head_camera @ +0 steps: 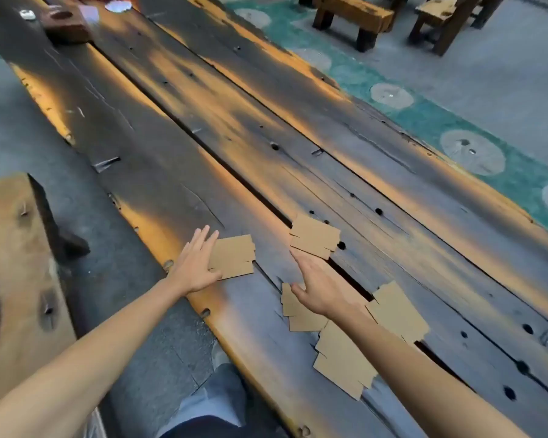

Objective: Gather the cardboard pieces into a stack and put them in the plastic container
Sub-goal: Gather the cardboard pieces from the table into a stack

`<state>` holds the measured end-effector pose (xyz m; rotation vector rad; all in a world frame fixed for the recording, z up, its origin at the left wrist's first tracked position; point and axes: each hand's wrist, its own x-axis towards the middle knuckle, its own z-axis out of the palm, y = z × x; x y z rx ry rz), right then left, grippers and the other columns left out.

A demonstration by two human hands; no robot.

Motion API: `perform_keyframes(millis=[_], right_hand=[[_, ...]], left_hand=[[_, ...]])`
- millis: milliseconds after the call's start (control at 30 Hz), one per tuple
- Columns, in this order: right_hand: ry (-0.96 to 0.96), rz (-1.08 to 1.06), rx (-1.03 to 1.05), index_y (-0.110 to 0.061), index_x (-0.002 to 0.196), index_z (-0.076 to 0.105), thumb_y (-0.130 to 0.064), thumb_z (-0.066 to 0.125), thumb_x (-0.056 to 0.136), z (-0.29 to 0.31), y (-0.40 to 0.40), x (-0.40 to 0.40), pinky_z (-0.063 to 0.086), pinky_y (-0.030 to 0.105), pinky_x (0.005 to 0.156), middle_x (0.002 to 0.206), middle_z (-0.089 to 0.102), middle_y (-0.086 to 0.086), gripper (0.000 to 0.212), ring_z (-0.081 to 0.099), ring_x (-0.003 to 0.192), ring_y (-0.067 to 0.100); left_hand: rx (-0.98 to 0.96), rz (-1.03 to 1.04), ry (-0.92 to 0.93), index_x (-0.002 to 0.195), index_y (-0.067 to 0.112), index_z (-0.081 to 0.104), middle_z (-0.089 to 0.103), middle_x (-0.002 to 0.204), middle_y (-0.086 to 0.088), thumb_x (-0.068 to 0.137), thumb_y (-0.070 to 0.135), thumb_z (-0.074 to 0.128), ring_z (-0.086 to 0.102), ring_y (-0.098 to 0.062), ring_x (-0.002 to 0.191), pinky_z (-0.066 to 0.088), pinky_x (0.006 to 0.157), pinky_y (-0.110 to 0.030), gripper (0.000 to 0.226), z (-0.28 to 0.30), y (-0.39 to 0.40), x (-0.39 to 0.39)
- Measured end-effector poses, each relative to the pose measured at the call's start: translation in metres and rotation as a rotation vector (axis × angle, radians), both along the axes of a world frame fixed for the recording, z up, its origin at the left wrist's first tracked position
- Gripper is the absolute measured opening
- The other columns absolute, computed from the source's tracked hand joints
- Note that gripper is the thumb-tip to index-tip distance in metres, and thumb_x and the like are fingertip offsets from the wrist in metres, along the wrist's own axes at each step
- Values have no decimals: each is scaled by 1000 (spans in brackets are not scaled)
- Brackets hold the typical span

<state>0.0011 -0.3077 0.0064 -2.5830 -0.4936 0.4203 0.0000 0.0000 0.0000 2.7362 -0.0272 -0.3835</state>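
Several brown cardboard pieces lie in small groups on a long dark wooden table (pixel 266 137). My left hand (pixel 195 263) rests flat, fingers apart, at the left edge of one group (pixel 234 257). My right hand (pixel 317 286) is open, its fingertips touching the near edge of a second group (pixel 314 237) by the table's middle gap. A third group (pixel 298 314) lies partly under my right wrist. Further groups lie nearer to me, one (pixel 396 311) to the right of my forearm and one (pixel 342 365) under it. No plastic container is clearly visible.
A brown block (pixel 65 25) and small white objects (pixel 117 4) sit at the table's far end. A wooden bench (pixel 10 263) stands to the left, more benches (pixel 355 14) at the far right. A gap (pixel 203 143) runs along the table between planks.
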Motion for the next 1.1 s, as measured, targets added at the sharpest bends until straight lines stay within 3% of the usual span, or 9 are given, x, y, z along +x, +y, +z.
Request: perform_keyframes(millis=[100, 200, 400, 667, 867, 1033, 1100], right_hand=[[164, -96, 47, -20, 162, 13, -23, 58, 97, -13, 21, 7, 25, 28, 118, 168, 24, 1, 79, 29, 151, 22], [319, -199, 62, -22, 162, 9, -22, 57, 97, -26, 43, 14, 38, 40, 112, 165, 31, 4, 81, 49, 137, 30], [501, -323, 172, -19, 162, 11, -19, 56, 99, -63, 77, 22, 29, 29, 115, 162, 37, 6, 78, 36, 149, 23], [518, -530, 313, -15, 158, 28, -14, 57, 99, -86, 102, 36, 41, 24, 101, 141, 58, 6, 66, 58, 121, 19], [535, -677, 367, -11, 150, 43, -10, 59, 96, -90, 106, 41, 47, 28, 103, 117, 64, -3, 56, 63, 109, 15], [544, -714, 370, -9, 143, 50, -12, 62, 96, -94, 110, 41, 49, 29, 103, 114, 66, -1, 49, 65, 109, 16], [551, -716, 370, -8, 142, 51, -9, 60, 96, -93, 110, 42, 49, 26, 99, 113, 66, 0, 47, 65, 106, 16]], left_hand=[[25, 22, 77, 161, 17, 7, -1, 170, -10, 80, 43, 72, -2, -29, 156, 24, 120, -47, 107, -15, 12, 3], [38, 4, 137, 160, 16, 6, 1, 169, -10, 73, 44, 78, 2, -31, 156, 27, 118, -48, 116, -28, 16, 8], [32, -105, 151, 160, 13, 1, -4, 170, -8, 69, 44, 82, -6, -29, 156, 16, 124, -42, 125, -56, 31, 23], [41, -189, 210, 160, 16, -8, -13, 169, -5, 69, 53, 83, -11, -28, 156, 11, 125, -47, 134, -81, 35, 47], [34, -182, 218, 160, 15, 4, 4, 169, -6, 73, 43, 84, -1, -28, 156, 12, 125, -44, 121, -91, 33, 54], [-3, -181, 276, 155, 20, 12, 11, 158, -9, 62, 38, 84, 20, -32, 144, 39, 112, -46, 120, -87, 31, 56], [-10, -210, 290, 154, 20, 11, 17, 148, -10, 55, 39, 84, 24, -32, 135, 41, 109, -46, 124, -84, 29, 58]])
